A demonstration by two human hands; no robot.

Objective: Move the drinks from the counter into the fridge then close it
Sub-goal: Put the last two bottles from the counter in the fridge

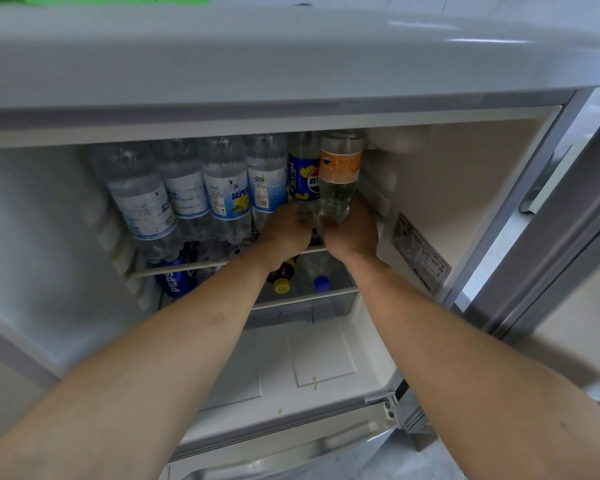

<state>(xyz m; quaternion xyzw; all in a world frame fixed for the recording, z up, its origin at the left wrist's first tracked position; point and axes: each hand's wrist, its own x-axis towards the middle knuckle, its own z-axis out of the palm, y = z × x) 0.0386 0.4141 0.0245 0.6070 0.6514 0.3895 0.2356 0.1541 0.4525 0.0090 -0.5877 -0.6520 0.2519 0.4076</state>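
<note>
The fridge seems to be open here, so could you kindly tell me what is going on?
A person is loading bottles onto the fridge's upper shelf. The left hand grips the base of the blue-labelled Pepsi bottle, and the right hand grips the orange-labelled Fanta bottle beside it, at the right end of a row of water bottles. The fridge door stands open.

The fridge point(465, 174) is white inside. At twelve o'clock stands a clear bottle point(340, 168) with an orange label, beside a bottle point(303, 174) with a blue label spotted yellow. Toward ten o'clock, clear bottles point(187, 188) wear white-and-blue labels. Below lie a blue can point(175, 277), a yellow cap point(281, 286) and a blue cap point(321, 283).
</note>
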